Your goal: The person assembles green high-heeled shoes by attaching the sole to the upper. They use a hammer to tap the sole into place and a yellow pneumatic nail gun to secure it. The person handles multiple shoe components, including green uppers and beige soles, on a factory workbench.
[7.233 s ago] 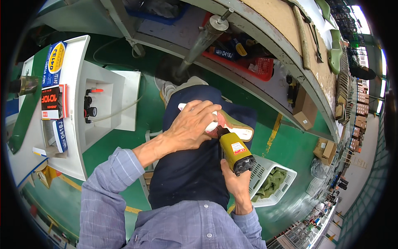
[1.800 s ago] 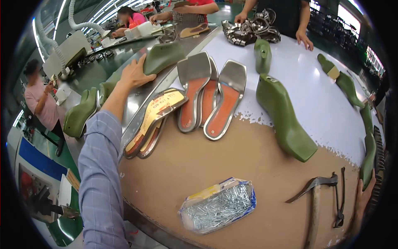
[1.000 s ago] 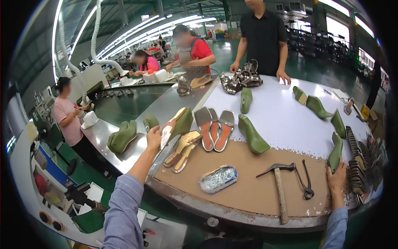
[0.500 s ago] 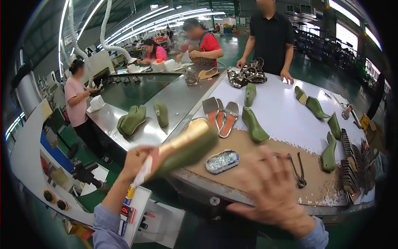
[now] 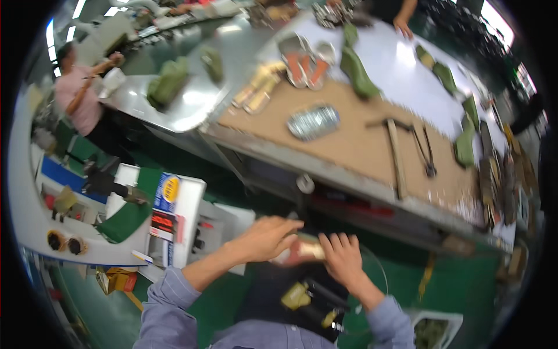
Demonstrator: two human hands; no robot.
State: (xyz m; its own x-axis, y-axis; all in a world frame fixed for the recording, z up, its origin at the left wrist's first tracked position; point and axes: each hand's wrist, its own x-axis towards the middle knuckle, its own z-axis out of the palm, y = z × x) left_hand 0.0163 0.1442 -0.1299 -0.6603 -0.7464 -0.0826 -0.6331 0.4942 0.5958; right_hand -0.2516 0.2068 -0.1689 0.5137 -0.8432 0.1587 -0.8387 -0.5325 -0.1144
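Observation:
Low in front of my body, over my lap, I hold a shoe last with an insole on its sole (image 5: 309, 250); its pale and reddish underside shows, blurred. My left hand (image 5: 264, 238) lies closed over one end of it. My right hand (image 5: 344, 260) grips the other end with its fingers over the top. On the workbench beyond lie a hammer (image 5: 396, 160) with a wooden handle and a pair of pincers (image 5: 429, 154). Left of them sits a tin of small shiny nails (image 5: 314, 121).
Pale insoles (image 5: 260, 87) and silver-and-orange insoles (image 5: 305, 61) lie on the bench beside green lasts (image 5: 357, 72). More green lasts (image 5: 168, 81) stand on the metal table. A white drawer with boxes (image 5: 180, 227) is at my left. Another person (image 5: 81, 96) stands far left.
My view has tipped downward. The last has come down from above the bench edge to my lap. My right hand, open and apart before, is now on it, and the hammer is uncovered.

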